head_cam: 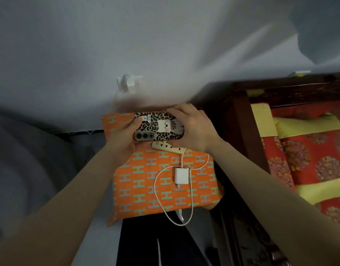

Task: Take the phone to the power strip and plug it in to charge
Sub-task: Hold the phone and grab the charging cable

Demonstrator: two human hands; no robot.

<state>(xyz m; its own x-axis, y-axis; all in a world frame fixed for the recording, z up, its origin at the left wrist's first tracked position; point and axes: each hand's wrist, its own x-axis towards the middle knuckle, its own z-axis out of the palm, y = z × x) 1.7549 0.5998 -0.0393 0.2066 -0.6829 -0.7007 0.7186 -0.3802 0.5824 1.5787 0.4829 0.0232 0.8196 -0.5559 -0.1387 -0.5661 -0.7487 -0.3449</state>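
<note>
The phone (pixel 159 126), in a leopard-print case with a cartoon sticker, is held back-up and lengthwise above the far end of an orange patterned cushion (pixel 146 181). The left hand (pixel 125 137) clasps the camera end and the right hand (pixel 192 127) wraps the other end, fingers curled over the top edge; both hands are closed on the phone. Holding it by both ends likely steadies it and frees the charging end for the plug, which would sit under the right hand.

Just nearer the viewer than the phone, a cream power strip (pixel 169 147) lies on the cushion, its far part covered by the phone and the right hand. Nearer still on the cushion rests a white charger brick (pixel 181 176), its prongs apparently free, so it looks not yet plugged into the strip. Its white cable (pixel 157 192) loops off the cushion's near edge and runs back up towards the right hand.

Whether the cable's end is already in the phone cannot be told: that spot is hidden by the right hand. The screen faces down, unseen. Beyond the cushion, a pale object on the wall is too blurred to identify
</note>
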